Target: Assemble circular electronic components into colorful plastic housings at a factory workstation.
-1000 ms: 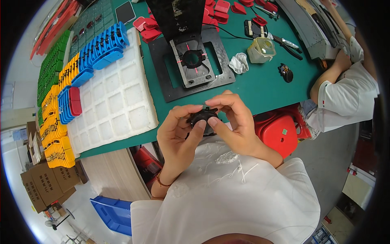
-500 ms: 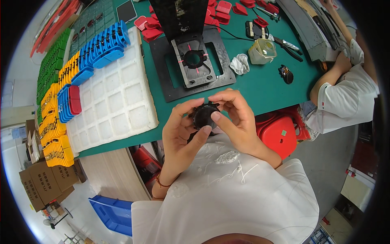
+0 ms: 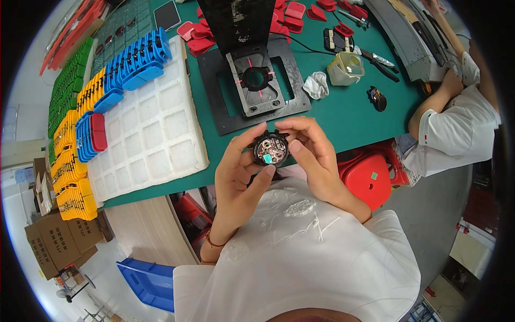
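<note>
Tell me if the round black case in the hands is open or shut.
Open: inside the case, circuitry and a teal patch show.

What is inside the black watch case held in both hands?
The watch case, between left hand and right hand, shows exposed circuitry and a teal patch; whatever lies beneath them is covered.

Blk watch case [image 3: 271, 148] w/ teal patch [image 3: 268, 159], wht grid-patterned tray [image 3: 155, 121]

Green desk [image 3: 354, 121] carries black fixture [image 3: 242, 63]. Left of fixture: white compartment tray [image 3: 161, 112]. Behind fixture: red plastic pieces [image 3: 294, 25]. Right of fixture: crumpled white cloth [image 3: 316, 85], clear container [image 3: 345, 71], round black part [image 3: 380, 101].
</note>
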### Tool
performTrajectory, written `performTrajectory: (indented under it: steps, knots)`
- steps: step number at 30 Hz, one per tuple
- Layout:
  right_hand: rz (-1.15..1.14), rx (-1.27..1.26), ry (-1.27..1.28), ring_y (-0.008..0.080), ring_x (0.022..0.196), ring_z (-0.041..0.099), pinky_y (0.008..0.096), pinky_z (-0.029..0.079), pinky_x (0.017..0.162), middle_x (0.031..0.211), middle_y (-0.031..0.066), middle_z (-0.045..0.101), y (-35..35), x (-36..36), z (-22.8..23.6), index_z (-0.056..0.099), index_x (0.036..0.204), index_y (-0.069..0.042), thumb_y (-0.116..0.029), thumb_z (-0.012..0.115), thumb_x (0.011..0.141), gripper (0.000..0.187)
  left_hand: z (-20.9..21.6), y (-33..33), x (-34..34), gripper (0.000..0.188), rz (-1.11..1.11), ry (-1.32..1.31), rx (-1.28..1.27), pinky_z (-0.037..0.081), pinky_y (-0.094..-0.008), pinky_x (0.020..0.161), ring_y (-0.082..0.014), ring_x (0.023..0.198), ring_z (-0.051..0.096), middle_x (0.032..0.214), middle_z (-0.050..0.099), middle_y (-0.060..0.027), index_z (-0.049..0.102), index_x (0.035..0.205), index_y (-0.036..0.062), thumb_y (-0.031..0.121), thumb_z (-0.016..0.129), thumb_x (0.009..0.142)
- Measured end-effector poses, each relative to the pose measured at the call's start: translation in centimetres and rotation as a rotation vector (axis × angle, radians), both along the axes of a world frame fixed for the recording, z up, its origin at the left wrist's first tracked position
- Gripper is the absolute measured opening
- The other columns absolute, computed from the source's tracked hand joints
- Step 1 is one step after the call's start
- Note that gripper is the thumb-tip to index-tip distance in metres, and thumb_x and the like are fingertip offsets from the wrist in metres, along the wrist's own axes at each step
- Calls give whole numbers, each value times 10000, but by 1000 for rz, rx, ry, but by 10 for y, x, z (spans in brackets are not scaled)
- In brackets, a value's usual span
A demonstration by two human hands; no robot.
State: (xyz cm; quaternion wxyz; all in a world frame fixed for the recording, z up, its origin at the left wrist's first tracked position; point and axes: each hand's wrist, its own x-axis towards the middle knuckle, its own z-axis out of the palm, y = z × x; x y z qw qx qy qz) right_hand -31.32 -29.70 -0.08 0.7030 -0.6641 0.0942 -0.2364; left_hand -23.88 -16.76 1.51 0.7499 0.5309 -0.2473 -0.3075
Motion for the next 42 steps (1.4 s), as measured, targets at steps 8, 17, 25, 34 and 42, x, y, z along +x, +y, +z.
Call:
performTrajectory:
  steps: [8, 17, 25, 34, 42]
  knots:
    - [3, -25, 18, 134, 882, 506, 254, 408, 795, 968, 88, 515, -1, 0, 0, 492, 1122, 12, -144, 479, 881, 288, -4, 5, 0, 566, 21, 86, -12, 401, -243, 867, -145, 1026, 503, 1134, 474, -119, 321, 1280, -32, -140, 449, 739]
    - [3, -32, 55, 116, 841, 480, 233, 415, 736, 963, 69, 476, 1, 3, -6, 492, 1112, 7, -20, 566, 800, 321, -12, 3, 11, 510, -21, 44, 9, 403, -248, 853, -136, 983, 508, 1087, 502, -113, 346, 1238, -29, -134, 469, 753]
    - [72, -280, -1, 205, 935, 481, 289, 427, 763, 1194, 141, 401, -10, 16, -7, 228, 1338, -62, 20, 701, 648, 841, -9, -10, 28, 444, -15, 159, -21, 420, -248, 853, -165, 977, 536, 1103, 483, -126, 356, 1213, -39, -107, 460, 787]
    - [140, -511, -107, 265, 1006, 522, 358, 429, 852, 1167, 166, 480, -48, 58, -8, 180, 1368, -78, 6, 693, 654, 884, -14, -27, 58, 412, 3, 116, 48, 430, -232, 823, -147, 963, 546, 1090, 481, -123, 367, 1203, -29, -58, 478, 808]
    - [87, -755, -66, 283, 992, 486, 367, 378, 907, 1101, 115, 544, -78, 97, -12, 267, 1348, -69, -66, 697, 615, 849, -24, -35, 94, 430, 148, -154, 52, 448, -259, 800, -173, 995, 536, 1177, 493, -170, 341, 1239, -20, -42, 457, 825]
